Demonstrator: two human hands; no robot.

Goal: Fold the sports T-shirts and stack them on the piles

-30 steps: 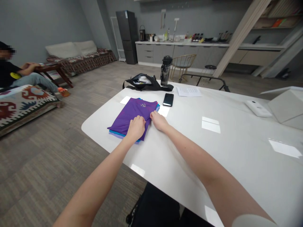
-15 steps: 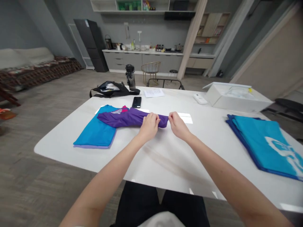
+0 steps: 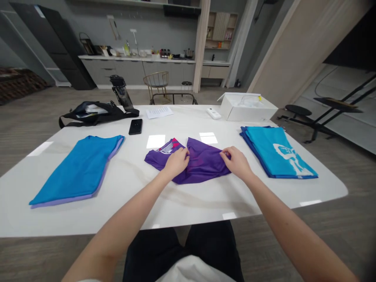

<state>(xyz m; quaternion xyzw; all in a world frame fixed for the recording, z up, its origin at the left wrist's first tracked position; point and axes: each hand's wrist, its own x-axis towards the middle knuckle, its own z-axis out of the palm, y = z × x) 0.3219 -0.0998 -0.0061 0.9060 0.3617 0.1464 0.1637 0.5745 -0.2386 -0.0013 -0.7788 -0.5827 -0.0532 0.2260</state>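
Your view is bright and evenly lit, and the light seems to fall from above. On the glossy white table (image 3: 126, 213), pale rectangles of glare (image 3: 155, 141) shine just beyond the purple shirt (image 3: 202, 164), and a fainter patch (image 3: 39, 148) lies at the far left. Shadows stay soft, with only a dim smear on the tabletop just near the shirt. The wide lens stretches the scene at its edges and leans the tall post (image 3: 201, 43) and the black fridge (image 3: 53, 43). The middle stays fairly sharp, while your right arm (image 3: 311, 239) turns soft and darker toward the near right corner.
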